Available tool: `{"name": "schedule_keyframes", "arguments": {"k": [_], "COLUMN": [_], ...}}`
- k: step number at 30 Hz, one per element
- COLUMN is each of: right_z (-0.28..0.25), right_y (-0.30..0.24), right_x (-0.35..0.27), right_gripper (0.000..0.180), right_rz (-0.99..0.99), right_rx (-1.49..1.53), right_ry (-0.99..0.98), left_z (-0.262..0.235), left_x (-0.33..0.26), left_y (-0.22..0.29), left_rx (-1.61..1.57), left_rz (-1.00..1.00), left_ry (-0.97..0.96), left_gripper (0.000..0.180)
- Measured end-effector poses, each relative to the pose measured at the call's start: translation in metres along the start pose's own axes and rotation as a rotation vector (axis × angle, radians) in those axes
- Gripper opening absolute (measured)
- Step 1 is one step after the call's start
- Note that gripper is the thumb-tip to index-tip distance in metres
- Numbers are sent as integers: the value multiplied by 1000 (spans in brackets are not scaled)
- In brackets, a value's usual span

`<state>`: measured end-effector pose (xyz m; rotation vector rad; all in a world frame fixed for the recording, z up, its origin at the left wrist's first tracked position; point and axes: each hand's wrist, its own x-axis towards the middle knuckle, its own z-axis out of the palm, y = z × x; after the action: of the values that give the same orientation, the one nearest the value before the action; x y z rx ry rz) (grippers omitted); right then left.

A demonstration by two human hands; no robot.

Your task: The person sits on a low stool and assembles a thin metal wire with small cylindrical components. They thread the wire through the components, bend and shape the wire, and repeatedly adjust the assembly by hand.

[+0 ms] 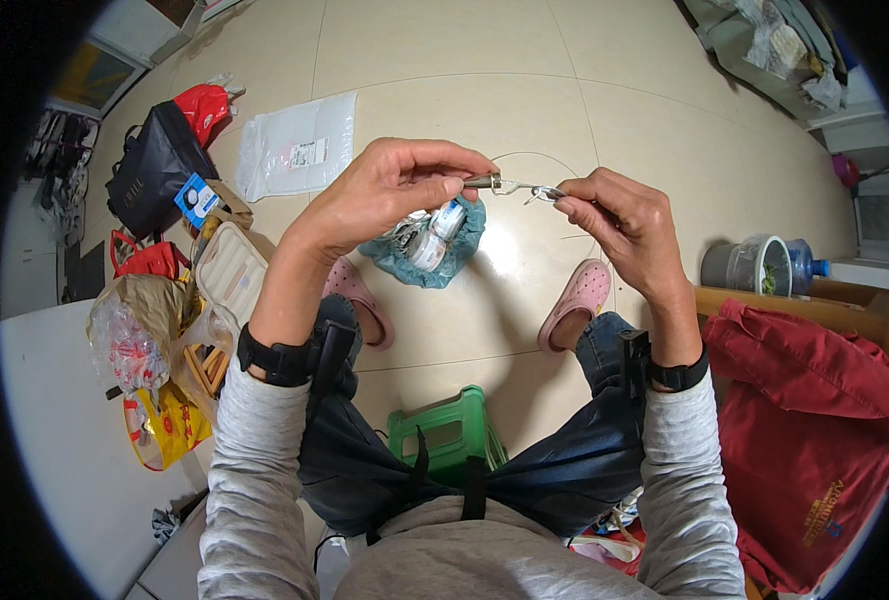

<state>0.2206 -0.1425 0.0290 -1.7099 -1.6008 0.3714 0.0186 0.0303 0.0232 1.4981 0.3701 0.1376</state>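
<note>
Both my hands are raised in front of me over the floor. My left hand pinches a small dark metal cylinder between thumb and fingers. From its end a short twisted silver link runs across to a small shiny metal ring or clip. My right hand pinches that shiny piece at its outer side. A thin wire or line curves in a loop near the pieces. Their exact kind is too small to tell. Below lies a teal plastic bag with white rolls or packets in it.
A green plastic stool stands between my legs. Bags, including a black one and a yellow one, crowd the left. A white plastic mailer lies ahead. At right are a red cloth and a bucket.
</note>
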Motion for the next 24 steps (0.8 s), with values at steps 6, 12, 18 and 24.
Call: {"name": "schedule_keyframes", "arguments": {"k": [6,12,18,24], "right_z": [1,-3,-8,-10], "right_y": [2,0,0,8], "right_x": [0,2,3,3], "right_gripper": [15,21,24,27], "right_rz": [84,369,509,425], "right_rx": [82,366,496,580], "right_ry": [-33,-185,-273,-204], "left_z": [1,2,1,-2], "left_x": [1,1,2,0], "left_y": [-2,-3,-3,-2], "left_rx": [-4,30,33,58], "left_rz": [-31,-70,-79,-57], "left_ry": [26,46,47,52], "left_gripper": [31,31,30,30]}}
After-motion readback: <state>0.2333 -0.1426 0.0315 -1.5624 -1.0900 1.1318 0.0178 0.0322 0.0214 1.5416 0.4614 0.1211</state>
